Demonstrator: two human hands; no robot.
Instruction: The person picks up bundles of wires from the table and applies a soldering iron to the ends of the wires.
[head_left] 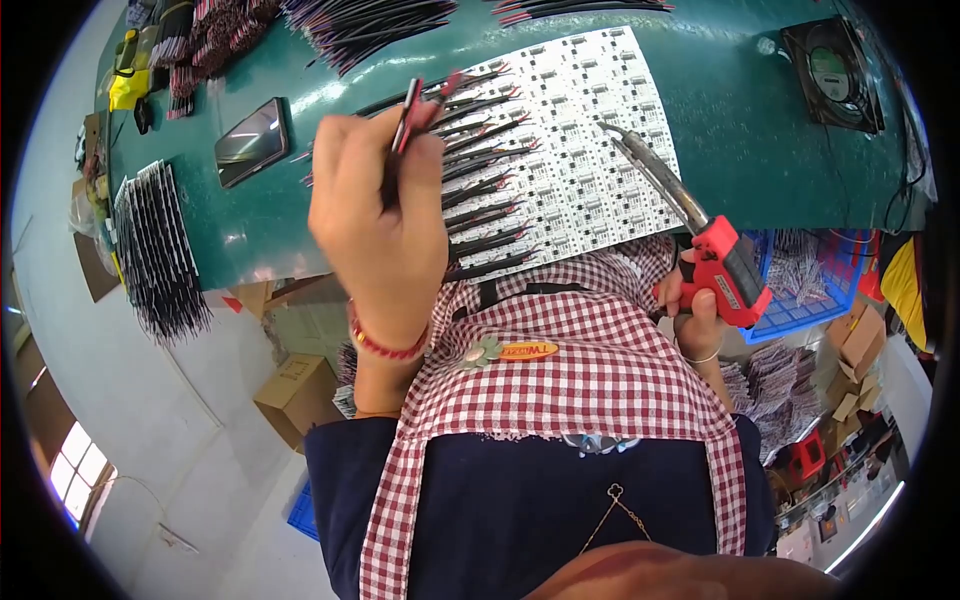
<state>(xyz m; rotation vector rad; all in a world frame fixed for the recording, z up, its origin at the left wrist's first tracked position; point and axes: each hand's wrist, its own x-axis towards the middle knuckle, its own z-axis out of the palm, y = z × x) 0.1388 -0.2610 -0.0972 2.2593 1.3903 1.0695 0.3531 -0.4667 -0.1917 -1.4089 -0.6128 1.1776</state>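
Necklace (615,491) and checked apron (590,385) come nearest, the apron reaching up to the counter (745,150). Its cloth is right beside the near end of the white board (585,160), so leaning in could nudge the board and shift the parts on it.

On the right, the right hand (703,312) is curled around the red handle of the iron (736,272), whose metal shaft slants far and left across the board. I cannot tell whether the tip touches; if hot, it could scorch a part should the wrist dip or drift.

On the left, the left hand (372,215) is raised, its fingers pinched around something slim, dark and red, too blurred to name. A loose pinch could drop it among the black wires (490,210) set in a row along the board's left side. That wrist could also snag the wire ends and pull them askew.

Farther left lies a phone (252,143), within reach of a stray elbow. At the far right stands a fan (832,75); beyond the board, loose wire bundles (370,25) could tangle if dragged.
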